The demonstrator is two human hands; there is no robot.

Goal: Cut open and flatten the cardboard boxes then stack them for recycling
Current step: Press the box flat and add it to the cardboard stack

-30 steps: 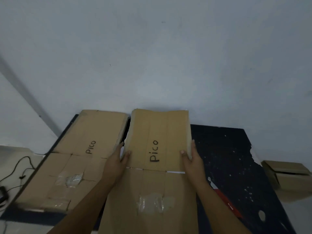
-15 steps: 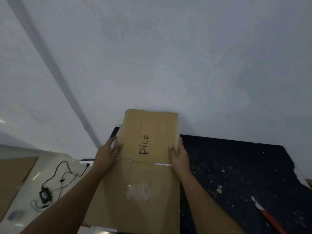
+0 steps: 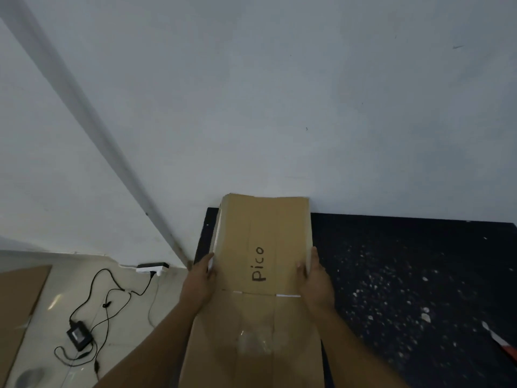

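A flattened brown cardboard box [image 3: 263, 242] with "Pico" written on it and clear tape near its close end lies lengthwise over the left end of a dark mat [image 3: 405, 261], its far end against the wall. My left hand [image 3: 200, 280] grips its left edge and my right hand [image 3: 316, 275] grips its right edge, thumbs on top. A pale strip of another cardboard layer [image 3: 217, 233] shows under the left edge.
A white wall rises right behind the mat. On the tiled floor to the left lie a black power adapter [image 3: 79, 336] with cables, a white power strip [image 3: 152, 267] and a cardboard sheet [image 3: 16, 303]. A red and white object [image 3: 503, 343] pokes in at the right edge.
Both hands carried the "Pico" box leftward onto the other flattened box on the mat's left end, which is now covered. The view swung left; the small box at right is out of sight.
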